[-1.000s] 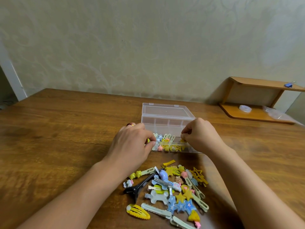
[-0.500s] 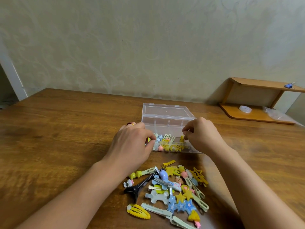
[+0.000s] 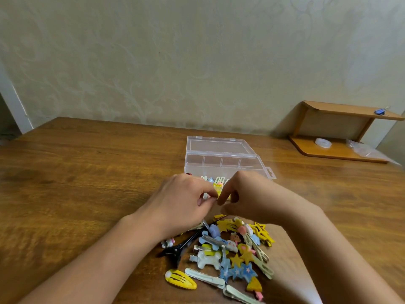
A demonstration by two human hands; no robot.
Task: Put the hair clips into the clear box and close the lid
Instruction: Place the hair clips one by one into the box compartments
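Note:
The clear box [image 3: 221, 164] stands on the table with its lid [image 3: 217, 145] folded back flat behind it. Several hair clips [image 3: 215, 183] lie in its near compartments. A pile of colourful hair clips [image 3: 232, 249] lies on the table in front of the box, with a black clip [image 3: 177, 249] at its left. My left hand [image 3: 182, 205] and my right hand [image 3: 254, 194] meet fingertip to fingertip at the box's near edge, above the pile. The left fingers are pinched and the right index finger points down. Motion blur hides whether either hand holds a clip.
A small wooden shelf [image 3: 341, 130] stands at the back right with a roll of tape [image 3: 323, 143] and a plastic bag [image 3: 366, 149] on it. The wall runs along the table's far edge. Bare wooden table [image 3: 87, 183] spreads to the left.
Both hands have left the box's two sides and drawn together at its near edge. The box's right hanging tab now shows.

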